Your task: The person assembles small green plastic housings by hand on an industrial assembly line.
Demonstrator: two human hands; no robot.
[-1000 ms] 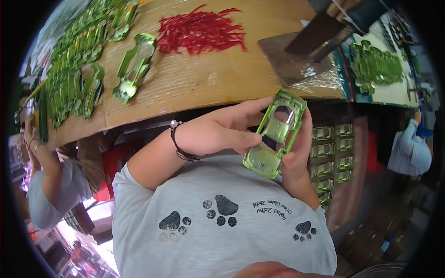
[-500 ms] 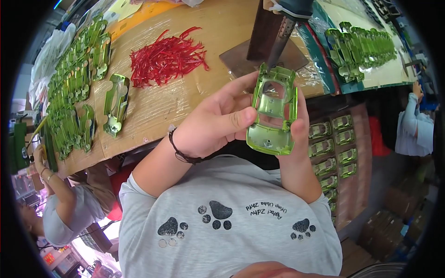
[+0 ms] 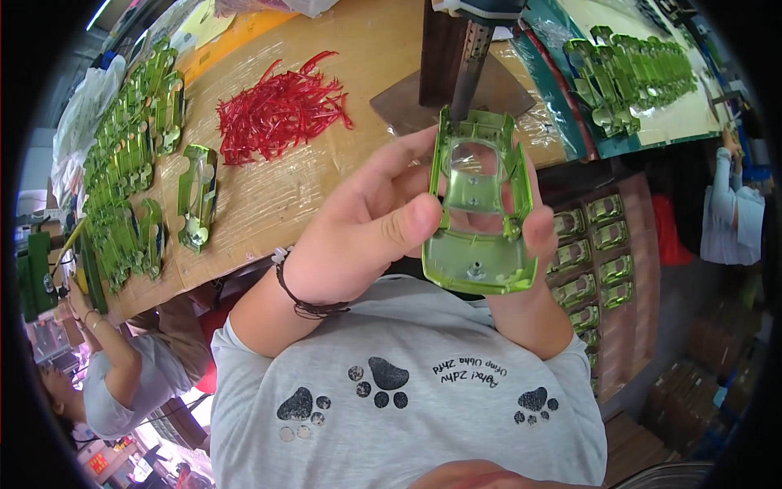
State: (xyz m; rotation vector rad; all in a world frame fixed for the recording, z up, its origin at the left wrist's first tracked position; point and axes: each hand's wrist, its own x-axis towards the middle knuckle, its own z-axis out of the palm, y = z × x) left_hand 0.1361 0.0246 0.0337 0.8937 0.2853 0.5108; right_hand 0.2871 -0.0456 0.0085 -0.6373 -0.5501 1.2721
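Note:
A shiny green toy car body shell (image 3: 475, 257) is held between both my hands, its hollow inner side facing up toward me. My left hand (image 3: 366, 212) grips its left edge, thumb pressed on the rim and fingers behind. Along the right edge, my right hand (image 3: 539, 232) closes on the same shell, most of its fingers hidden behind it. Just past the shell's far end is the metal nozzle (image 3: 471, 69) of a hot-air tool fixed on a stand. Whether the shell touches the nozzle I cannot tell.
Thin red plastic strips (image 3: 281, 114) lie heaped on the film-covered table (image 3: 269, 196). One green shell (image 3: 198, 196) lies apart from the rows at left. More shells stand at right (image 3: 643, 77) and on a brown tray (image 3: 639, 326). Co-workers sit left (image 3: 138, 375) and right (image 3: 733, 212).
The car shell and both hands have come slightly nearer to me, and the shell looks larger and a little tilted. The whole view has shifted slightly.

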